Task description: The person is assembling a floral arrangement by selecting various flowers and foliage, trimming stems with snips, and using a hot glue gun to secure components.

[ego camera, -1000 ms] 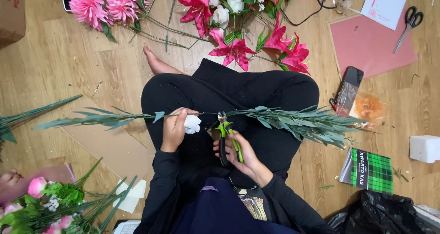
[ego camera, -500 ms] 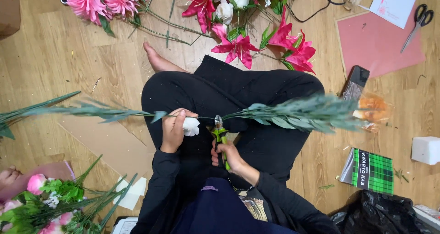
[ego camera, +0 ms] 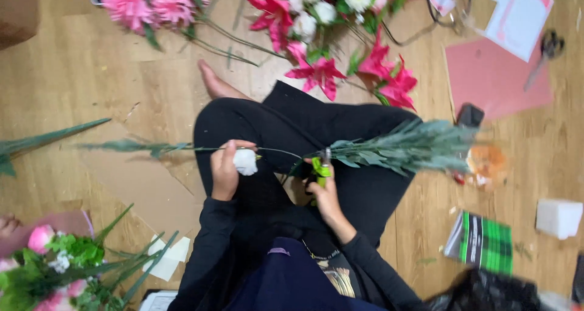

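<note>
I sit cross-legged on a wooden floor, looking down at my lap. My left hand grips a thin green stem and a small white flower; a leafy spray runs out to its left. My right hand holds green-handled cutters with the jaws at the stem, just left of a bushy grey-green sprig of foliage that reaches to the right over my knee.
Pink and magenta artificial flowers lie on the floor ahead, with big pink blooms at far left. Pink paper, scissors, a green tartan packet and a white block lie right. A pink-green bouquet lies lower left.
The cutters have come up to the stem, close by the foliage sprig. The view has swung slightly and blurred; my left hand keeps its hold on the stem and white flower.
</note>
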